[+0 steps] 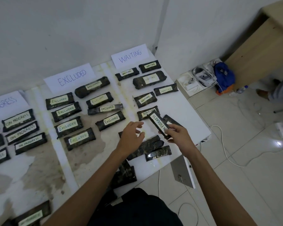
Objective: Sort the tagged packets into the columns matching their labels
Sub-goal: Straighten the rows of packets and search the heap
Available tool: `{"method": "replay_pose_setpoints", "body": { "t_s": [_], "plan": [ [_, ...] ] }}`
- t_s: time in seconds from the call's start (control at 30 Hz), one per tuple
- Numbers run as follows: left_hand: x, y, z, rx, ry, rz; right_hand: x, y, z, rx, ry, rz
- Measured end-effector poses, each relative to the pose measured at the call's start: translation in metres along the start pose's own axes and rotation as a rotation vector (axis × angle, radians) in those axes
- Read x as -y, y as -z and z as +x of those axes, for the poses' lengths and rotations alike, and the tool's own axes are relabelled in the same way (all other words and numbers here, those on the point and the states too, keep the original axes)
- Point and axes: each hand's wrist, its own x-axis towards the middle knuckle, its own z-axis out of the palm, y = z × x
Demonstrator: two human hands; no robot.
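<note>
1. In the right grip: the lower end of a dark packet tagged ON PROGRESS, pinched between thumb and curled fingers.
2. Lifted off the white bench and tilted, with the upper end overlapping in view the nearest of the WAITING packets; cannot tell whether touching. Over the right-hand column, well apart from the column at the far left.
3. For the left grip: wide and holding nothing, fingers relaxed and loosely bent, just left of the held packet.
4. Under both hands, on the near right part of the bench: a heap of dark packets with no tags showing, and more of the same nearer the body.
5. Against the wall, a WAITING sign, with six tagged packets laid below it.
6. In the middle, an EXCLUDED sign, above eight EXCLUDED packets in two rough rows.
7. At the left, cut off by the frame edge, a PROGRESS sign, above several ON PROGRESS packets.
8. Beyond the bench's right edge: a tiled floor with a white cable lying on it and a blue bag near the wall.
</note>
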Motion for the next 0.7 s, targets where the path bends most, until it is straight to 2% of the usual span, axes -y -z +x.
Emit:
{"method": "replay_pose_setpoints", "body": {
  "t_s": [0.13,0.27,0.37,0.57,0.7],
  "plan": [
    [-0.008,0.003,-0.013,-0.038,0.116,-0.117,-0.003,-0.033,-0.014,0.112,0.027,-0.021],
    [0.004,0.013,-0.033,-0.136,0.103,-0.045,-0.012,-0.08,-0.031,0.174,0.183,-0.167],
    [0.024,0.031,-0.048,-0.203,0.14,-0.05,-0.012,-0.112,-0.036,0.234,0.211,-0.207],
    [0.06,0.084,-0.074,-0.263,0.16,-0.017,-0.001,-0.151,-0.04,0.491,0.221,-0.493],
    [0.09,0.118,-0.092,-0.316,0.186,0.108,-0.002,-0.178,-0.038,0.508,0.253,-0.667]
  ]
}}
